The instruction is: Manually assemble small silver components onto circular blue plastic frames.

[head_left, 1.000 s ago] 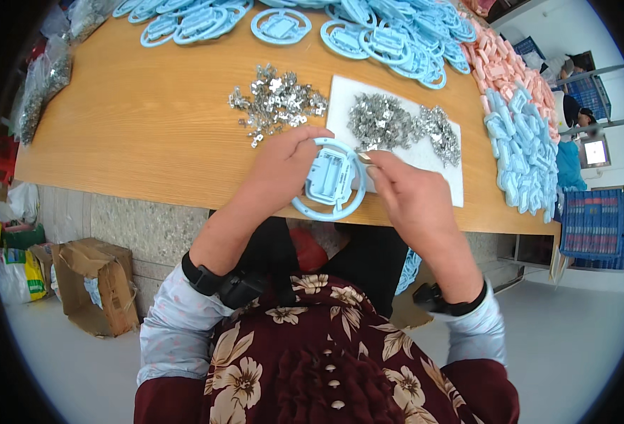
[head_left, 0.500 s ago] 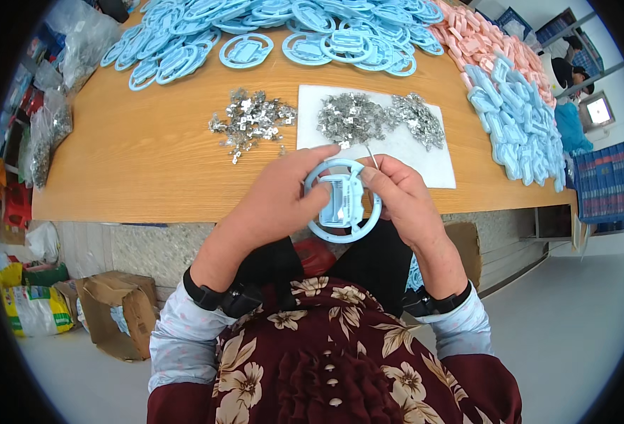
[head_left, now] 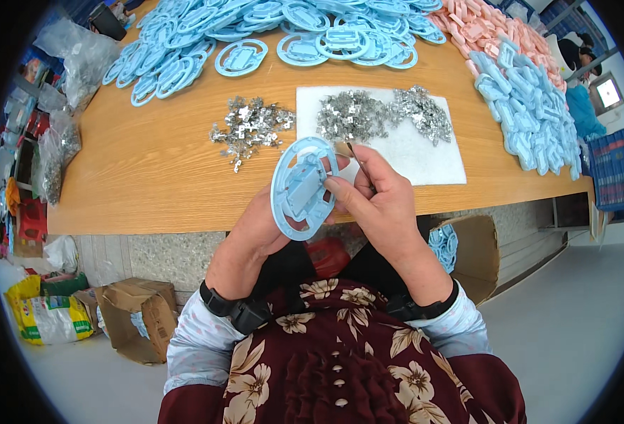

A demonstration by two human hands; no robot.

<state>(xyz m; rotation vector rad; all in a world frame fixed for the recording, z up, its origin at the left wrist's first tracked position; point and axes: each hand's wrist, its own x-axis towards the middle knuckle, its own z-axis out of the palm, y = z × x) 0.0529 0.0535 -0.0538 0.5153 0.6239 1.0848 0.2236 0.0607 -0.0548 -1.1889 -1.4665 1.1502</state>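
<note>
My left hand [head_left: 250, 227] grips a light-blue plastic steering wheel part [head_left: 302, 185] from behind and below. The wheel is tilted, its ribbed, recessed side towards me, and it hides most of my left fingers. A slim metal tool [head_left: 359, 164] lies in the closed fingers of my right hand [head_left: 386, 201], pointing up past the knuckles. My right thumb touches the wheel at the right of its centre. Just beyond the hands, a white pad [head_left: 414, 166] bears two heaps of small metal clips [head_left: 352, 116]; another heap [head_left: 250, 127] lies on bare wood to its left.
Many blue wheels [head_left: 241, 56] are piled along the far side of the wooden table [head_left: 142, 162]. Blue handle-like parts [head_left: 524, 113] and pink ones [head_left: 503, 35] cover its right end. Cardboard boxes [head_left: 474, 247] stand below. Plastic bags [head_left: 57, 148] hang at the left.
The wheel has been turned over from its side with a clear window to its ribbed side, and moved left. My left hand has gone underneath it; my right hand has shifted slightly left.
</note>
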